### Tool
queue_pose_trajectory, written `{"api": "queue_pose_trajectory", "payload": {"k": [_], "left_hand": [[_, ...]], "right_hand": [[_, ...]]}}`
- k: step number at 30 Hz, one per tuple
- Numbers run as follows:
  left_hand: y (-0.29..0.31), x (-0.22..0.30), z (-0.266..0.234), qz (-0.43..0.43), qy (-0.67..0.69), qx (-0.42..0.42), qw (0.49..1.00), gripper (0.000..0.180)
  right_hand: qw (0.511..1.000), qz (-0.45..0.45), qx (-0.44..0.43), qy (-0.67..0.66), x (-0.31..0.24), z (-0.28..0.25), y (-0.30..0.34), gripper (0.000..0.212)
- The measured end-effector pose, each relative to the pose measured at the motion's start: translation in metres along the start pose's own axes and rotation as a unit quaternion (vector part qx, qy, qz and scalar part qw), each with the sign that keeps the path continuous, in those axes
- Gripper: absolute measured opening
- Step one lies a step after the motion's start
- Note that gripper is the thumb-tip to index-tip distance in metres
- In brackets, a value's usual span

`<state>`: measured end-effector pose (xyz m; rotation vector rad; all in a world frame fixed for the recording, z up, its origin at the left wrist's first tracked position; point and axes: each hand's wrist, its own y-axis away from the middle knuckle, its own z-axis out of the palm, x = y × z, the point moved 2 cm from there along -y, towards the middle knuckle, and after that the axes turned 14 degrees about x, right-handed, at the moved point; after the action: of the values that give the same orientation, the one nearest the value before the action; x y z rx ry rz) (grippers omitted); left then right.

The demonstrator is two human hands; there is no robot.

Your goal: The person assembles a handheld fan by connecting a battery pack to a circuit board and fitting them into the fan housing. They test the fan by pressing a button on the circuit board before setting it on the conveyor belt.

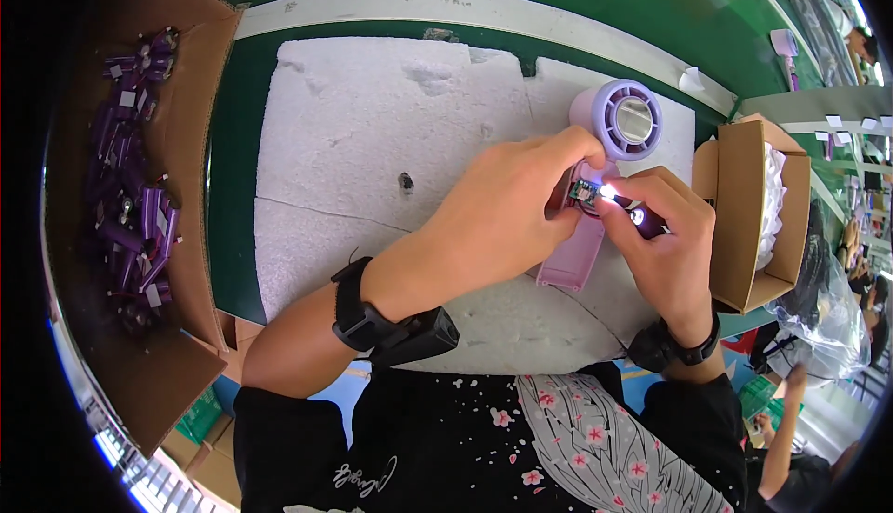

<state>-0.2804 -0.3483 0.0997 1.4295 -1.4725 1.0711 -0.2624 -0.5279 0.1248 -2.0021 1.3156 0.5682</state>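
Note:
A lilac handheld fan (pixel 603 104) lies on the foam board, its round head away from me and its pink open handle shell (pixel 572 257) toward me. My left hand (pixel 521 192) is closed around the upper handle, fingers beside a small green circuit board (pixel 584 191). Close to the board, my right hand (pixel 662 225) is closed, thumb and index finger pinched together by a bright white light (pixel 607 192). A dark purple cylinder (pixel 651 223), apparently a battery, shows under the right fingers with a second bright spot on it. My fingers partly hide what they pinch.
White foam board (pixel 353 132) covers the green bench. At left stands a cardboard box (pixel 200 76) holding several purple wired batteries (pixel 130 169). Another cardboard box (pixel 735 225) with white packing stands at right. A dark scrap (pixel 406 181) lies on the foam. Other people are at far right.

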Motion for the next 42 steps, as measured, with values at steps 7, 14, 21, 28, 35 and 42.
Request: {"api": "queue_pose_trajectory", "payload": {"k": [7,14,21,28,35,42], "left_hand": [[-0.005,-0.006,-0.005,-0.007,0.058,-0.073,0.996,0.038],[-0.008,-0.008,-0.007,-0.027,0.088,-0.1,0.991,0.036],[-0.007,-0.01,-0.002,-0.023,0.104,-0.072,0.992,0.034],[-0.009,-0.01,-0.001,-0.065,0.092,-0.065,0.991,0.03],[-0.012,-0.008,-0.008,-0.044,0.075,-0.064,0.994,0.032],[-0.012,-0.009,-0.005,0.052,0.04,-0.076,0.995,0.038]], "right_hand": [[0.999,-0.036,0.023,0.029,-0.003,0.002,0.005,0.016],[0.995,-0.057,0.045,0.067,-0.005,0.002,0.008,0.016],[0.992,-0.082,0.054,0.075,-0.006,0.002,0.009,0.016],[0.993,-0.074,0.034,0.081,-0.007,0.002,0.009,0.018],[0.994,-0.06,0.047,0.076,-0.012,0.002,0.007,0.019],[0.991,-0.079,0.067,0.079,-0.011,0.001,0.008,0.021]]}}
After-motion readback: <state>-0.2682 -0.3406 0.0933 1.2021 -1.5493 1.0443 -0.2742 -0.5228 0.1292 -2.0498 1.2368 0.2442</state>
